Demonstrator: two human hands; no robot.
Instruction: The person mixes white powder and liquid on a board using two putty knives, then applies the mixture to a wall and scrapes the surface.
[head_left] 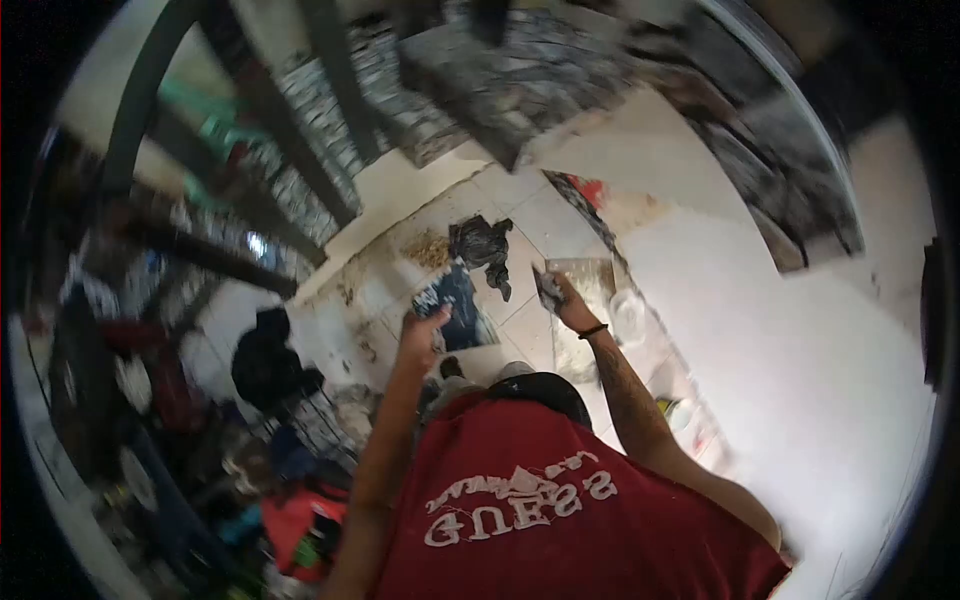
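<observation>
My left hand (425, 335) grips the near left edge of a dark blue flat piece (462, 315) with whitish smears along its upper left side. To the right, my right hand (568, 303) is closed round a small dark tool (545, 286) with pale residue on it; its exact shape is blurred. A crumpled black plastic bag (482, 245) lies on the tiled floor beyond the blue piece. Beside my right hand, a pale, stained rectangular board (580, 345) rests on the floor.
A whitish round container (628, 318) stands right of the board. Brown crumbs (428, 250) lie near the bag. Grey railing bars (335, 90) rise at the upper left. Piled clothes and a black bag (270, 360) are at the left; a white wall (760, 340) is at the right.
</observation>
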